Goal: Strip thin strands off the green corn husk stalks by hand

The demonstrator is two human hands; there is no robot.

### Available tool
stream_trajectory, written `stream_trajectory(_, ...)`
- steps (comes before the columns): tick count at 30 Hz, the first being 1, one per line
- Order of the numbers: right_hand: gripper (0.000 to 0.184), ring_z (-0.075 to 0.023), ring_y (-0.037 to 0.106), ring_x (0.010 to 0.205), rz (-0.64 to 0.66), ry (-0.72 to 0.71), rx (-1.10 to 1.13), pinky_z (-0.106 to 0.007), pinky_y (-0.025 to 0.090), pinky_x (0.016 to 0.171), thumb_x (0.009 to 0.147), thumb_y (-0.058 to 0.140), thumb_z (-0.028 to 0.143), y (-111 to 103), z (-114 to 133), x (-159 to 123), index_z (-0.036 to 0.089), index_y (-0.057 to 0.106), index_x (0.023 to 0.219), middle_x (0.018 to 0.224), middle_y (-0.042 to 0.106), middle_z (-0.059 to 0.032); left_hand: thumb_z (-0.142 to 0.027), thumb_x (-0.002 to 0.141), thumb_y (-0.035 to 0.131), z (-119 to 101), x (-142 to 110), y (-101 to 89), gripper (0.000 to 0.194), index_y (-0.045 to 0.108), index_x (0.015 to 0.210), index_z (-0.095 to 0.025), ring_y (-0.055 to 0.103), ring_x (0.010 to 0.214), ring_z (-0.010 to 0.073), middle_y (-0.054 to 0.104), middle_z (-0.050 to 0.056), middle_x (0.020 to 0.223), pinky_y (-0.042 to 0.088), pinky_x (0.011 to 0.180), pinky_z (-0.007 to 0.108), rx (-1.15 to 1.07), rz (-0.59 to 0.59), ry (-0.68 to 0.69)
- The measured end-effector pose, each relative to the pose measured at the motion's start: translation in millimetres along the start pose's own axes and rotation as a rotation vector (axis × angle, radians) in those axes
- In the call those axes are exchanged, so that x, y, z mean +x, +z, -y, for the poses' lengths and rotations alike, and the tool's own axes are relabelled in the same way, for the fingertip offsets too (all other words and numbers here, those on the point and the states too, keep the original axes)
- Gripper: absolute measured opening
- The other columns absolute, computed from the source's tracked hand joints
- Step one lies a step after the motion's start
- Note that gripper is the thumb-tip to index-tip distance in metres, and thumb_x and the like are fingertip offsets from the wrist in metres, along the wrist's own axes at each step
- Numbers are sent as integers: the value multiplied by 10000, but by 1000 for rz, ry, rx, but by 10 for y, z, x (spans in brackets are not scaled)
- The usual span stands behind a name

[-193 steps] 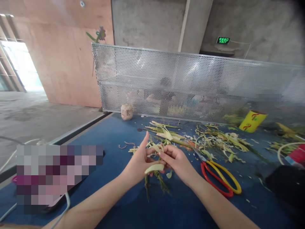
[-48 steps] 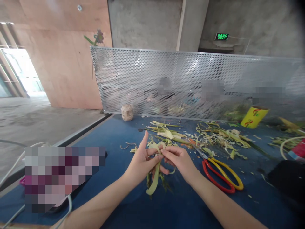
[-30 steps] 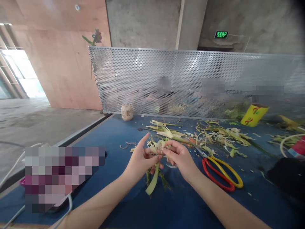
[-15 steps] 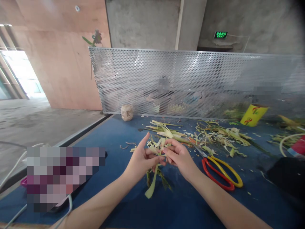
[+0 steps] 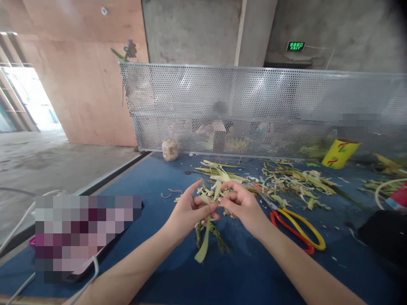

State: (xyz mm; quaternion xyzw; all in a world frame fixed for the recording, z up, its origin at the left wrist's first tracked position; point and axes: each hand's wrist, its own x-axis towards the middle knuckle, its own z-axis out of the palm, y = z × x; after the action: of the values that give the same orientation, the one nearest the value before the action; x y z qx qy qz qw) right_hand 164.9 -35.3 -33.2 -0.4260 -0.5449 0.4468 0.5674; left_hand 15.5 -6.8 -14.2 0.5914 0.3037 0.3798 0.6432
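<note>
My left hand [image 5: 187, 212] and my right hand [image 5: 242, 206] meet over the blue table [image 5: 152, 178], both pinching a small bundle of pale green leaf strips [image 5: 210, 197]. One long strip [image 5: 203, 245] hangs down from the left fingers, beside a few dark green stems [image 5: 219, 243]. The left index finger points up and away. The right fingers curl round the top of the bundle.
Red and yellow scissors [image 5: 299, 233] lie right of my hands. Cut leaf scraps [image 5: 286, 182] litter the table behind. A yellow cup [image 5: 340, 154] and a pale jar [image 5: 169, 149] stand by the perforated metal screen [image 5: 254, 110]. A dark object [image 5: 381, 237] sits at right.
The pale strip first lay across my fingers, then hung down from the left hand. Both hands have risen slightly and keep working the bundle's top.
</note>
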Motion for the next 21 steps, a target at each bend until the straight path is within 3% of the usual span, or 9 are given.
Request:
stream_trajectory(4,163,-79,397,444,-16,-66,-161,-205,329,445,769,505,300,-1,-23,-10,210,417,874,518,399,78,-192,641,677,-1,8,-37,778,242,1281,-119,620,539,130,633,-18,585,460,613,256,-30,-8,12)
stream_trajectory(7,215,-159,513,748,-138,-360,-559,-321,418,682,765,509,279,9,-23,-59,220,465,967,832,523,-37,-202,630,690,4,41,-90,754,274,1255,-133,641,604,145,657,7,650,454,602,229,-64,-78,-23)
stream_trajectory(9,307,-224,447,977,-180,-581,-886,-409,341,844,732,559,253,31,-15,-110,262,508,1035,1099,441,-84,-193,629,691,7,57,-112,753,273,1253,-138,647,655,157,662,20,679,446,557,207,-95,-133,-44)
stream_trajectory(12,231,-213,411,1029,-26,-771,-1176,-399,282,878,779,521,196,88,-16,-178,339,586,949,1098,449,-40,-153,625,689,5,52,-107,796,231,1276,-133,645,674,165,660,24,691,461,562,220,-155,-119,-57)
stream_trajectory(17,140,-188,437,984,11,-798,-1187,-362,293,852,801,512,230,108,-42,-182,284,630,748,1053,519,-11,-120,577,711,-8,27,-80,908,176,1310,-143,638,649,162,659,9,691,479,639,270,-149,-37,-30)
stream_trajectory(21,168,-202,458,1028,0,-711,-988,-377,333,854,796,513,187,22,-33,-112,289,642,828,1074,553,-14,-121,580,698,-1,45,-93,911,170,1321,-135,616,616,136,667,13,699,460,634,263,-100,-69,15)
